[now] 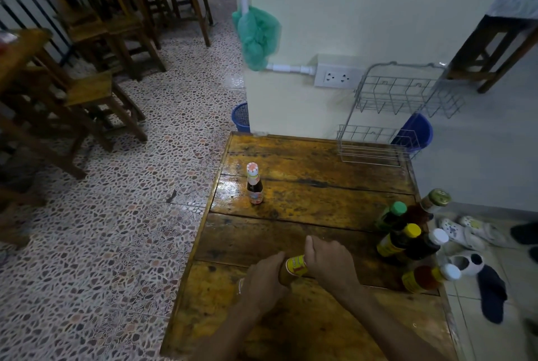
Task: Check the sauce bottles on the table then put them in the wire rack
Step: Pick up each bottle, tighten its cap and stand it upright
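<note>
Two hands meet on one bottle near the front of the wooden table (305,162). My left hand (263,280) wraps the lower body of the yellow-label bottle (296,266), fingers curled round it. My right hand (329,263) covers the top end, fingers curled over it, so the cap is hidden & I can't tell its colour or whether it's on. Only a short band of label w/ red print shows between the hands; text too small to read. Bottle looks tilted, not standing, but its base is hidden behind the left hand.

One small dark bottle (254,187) w/ a white-and-red patterned cap stands upright, alone, toward the table's left edge, well apart from the rest.

At the right edge there's a tight cluster, approx. five bottles, overlapping so bodies are hard to separate: green-cap bottle (391,215), gold-cap bottle (431,205), yellow-cap bottle (400,239), white-cap dark bottle (428,244), and an orange-sauce bottle (428,277) nearest me. Wide lens makes them all lean outward.

The wire rack (398,116) sits at the far right corner against the wall, two tiers, no bottles in it. A blue bin (416,132) shows through its wires. Shoes (465,232) lie on the floor right of the table, blurred. Both forearms are cut off at the bottom edge.
</note>
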